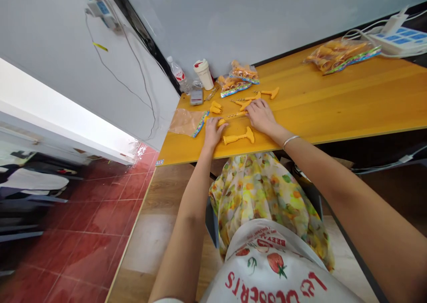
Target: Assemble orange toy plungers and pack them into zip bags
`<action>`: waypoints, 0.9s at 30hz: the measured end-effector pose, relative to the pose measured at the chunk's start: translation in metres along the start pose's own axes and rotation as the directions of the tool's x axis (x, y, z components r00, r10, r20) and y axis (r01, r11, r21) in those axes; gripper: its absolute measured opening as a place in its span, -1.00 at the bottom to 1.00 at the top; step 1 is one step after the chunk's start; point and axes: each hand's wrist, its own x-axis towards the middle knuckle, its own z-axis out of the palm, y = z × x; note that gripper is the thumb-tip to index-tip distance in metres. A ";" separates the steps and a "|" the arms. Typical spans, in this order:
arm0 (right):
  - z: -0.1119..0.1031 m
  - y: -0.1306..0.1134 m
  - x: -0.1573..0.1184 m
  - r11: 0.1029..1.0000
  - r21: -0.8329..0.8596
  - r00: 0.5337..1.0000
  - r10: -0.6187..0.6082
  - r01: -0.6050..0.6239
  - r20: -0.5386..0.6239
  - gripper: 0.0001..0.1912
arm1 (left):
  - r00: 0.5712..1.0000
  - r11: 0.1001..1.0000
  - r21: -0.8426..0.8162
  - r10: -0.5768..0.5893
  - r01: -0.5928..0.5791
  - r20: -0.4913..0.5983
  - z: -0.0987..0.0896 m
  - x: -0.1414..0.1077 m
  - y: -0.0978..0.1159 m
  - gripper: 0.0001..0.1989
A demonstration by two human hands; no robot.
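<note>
1. While low over the yellow wooden bench (333, 101), left hand (213, 132) curled, with fingers (216, 126) bent over a small orange plastic piece (221, 122) and touching it; no telling whether gripped.
2. Right hand (262, 116) nearly flat and open, with fingers (255, 107) slightly spread, tips just beside a thin rod (236, 114); nothing visibly held.
3. Just below and between both hands, a large orange T-shaped piece (238, 137), lying flat and untouched.
4. Farther along the bench, another T-shaped piece (266, 92), with two small orange lumps (215, 107) off to the left.
5. Near the far corner, two clear bags (244, 72) of orange parts, a white cup (203, 74), a water bottle (178, 74) and a small box (196, 97).
6. Left of the left hand, a clear plastic sheet (183, 121) and a colourful strip (200, 124).
7. At the far right, a bigger bag (336, 56) near a power strip (400, 38).
8. Around the right wrist, a thin silver bracelet (291, 141).
</note>
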 end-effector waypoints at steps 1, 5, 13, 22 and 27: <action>0.000 -0.001 0.000 1.000 -0.014 1.000 -0.024 0.024 -0.008 -0.59 | 1.000 1.000 -0.011 0.019 -0.019 -0.012 0.001 0.000 0.000 -0.64; 0.001 -0.004 0.000 0.996 -0.044 0.996 -0.077 0.075 -0.045 -0.60 | 0.996 0.997 -0.039 0.071 -0.074 -0.061 0.001 -0.001 0.000 -0.57; -0.005 -0.014 -0.007 0.992 0.006 0.988 -0.129 0.130 -0.082 -0.57 | 0.988 0.994 -0.027 0.103 -0.107 -0.116 -0.001 -0.004 0.002 -0.49; -0.006 -0.014 -0.009 0.977 0.060 0.974 -0.195 0.203 -0.114 -0.59 | 0.988 0.992 -0.008 0.124 -0.125 -0.094 -0.005 -0.004 0.005 -0.59; -0.005 -0.019 -0.008 0.965 0.033 0.963 -0.257 0.261 -0.083 -0.60 | 0.973 0.971 -0.077 0.229 -0.227 0.009 -0.006 -0.006 0.012 -0.61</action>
